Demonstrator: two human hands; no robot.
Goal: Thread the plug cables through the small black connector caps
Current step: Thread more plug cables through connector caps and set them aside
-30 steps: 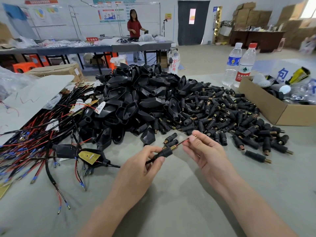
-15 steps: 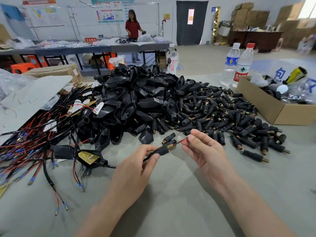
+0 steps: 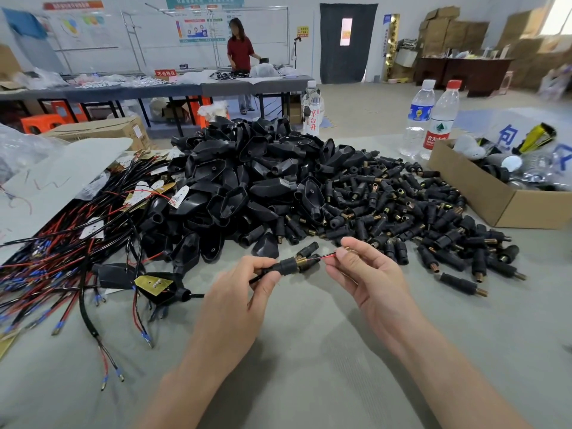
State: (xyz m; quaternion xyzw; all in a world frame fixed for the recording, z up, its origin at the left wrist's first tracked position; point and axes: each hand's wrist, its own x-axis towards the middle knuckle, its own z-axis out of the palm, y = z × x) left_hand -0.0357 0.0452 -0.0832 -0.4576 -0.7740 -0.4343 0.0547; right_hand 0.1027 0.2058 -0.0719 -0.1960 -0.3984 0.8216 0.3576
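Much of the grey tabletop (image 3: 309, 385) is taken up by a pile of black plug shells (image 3: 247, 187). Left of the pile a tangle of red and black cables (image 3: 55, 258) is spread. Right of the pile small black connector caps (image 3: 418, 212) are scattered, and a cardboard box (image 3: 483, 196) is set farther right. Just in front of the pile, a single cap (image 3: 286, 266) (brass thread toward the right) is gripped by the left hand (image 3: 235, 308). A thin red wire (image 3: 326, 257) emerging from it is pinched between thumb and forefinger of the right hand (image 3: 368, 274).
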